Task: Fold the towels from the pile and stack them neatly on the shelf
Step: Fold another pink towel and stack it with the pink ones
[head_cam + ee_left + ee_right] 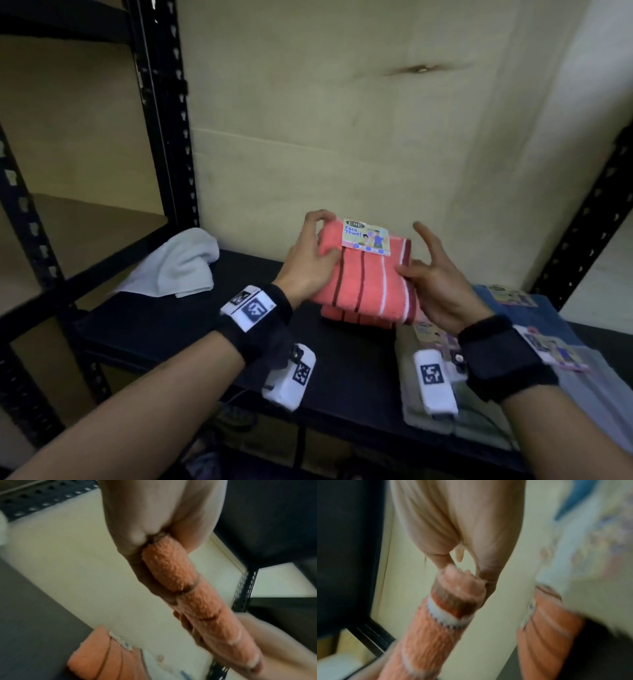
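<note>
A folded coral towel (366, 277) with dark and white stripes and a paper label (366, 237) is held between both hands, just above a second folded coral towel (356, 317) on the black shelf (191, 329). My left hand (322, 240) grips its left end, thumb on top and fingers curled over the far corner. My right hand (411, 270) pinches the right end, with the index finger raised. The left wrist view shows the held towel (188, 588) edge-on in the left hand (154, 520), with the lower towel (99, 660) below. The right wrist view is blurred: the right hand (462, 527) pinches the towel's striped end (453, 608).
A crumpled white towel (181, 265) lies at the shelf's back left. On the right are unfolded towels: a beige one (421, 411), a blue one (548, 308) and a grey-blue one (599, 387). Black perforated uprights (164, 120) flank the shelf, and a pale wall stands behind.
</note>
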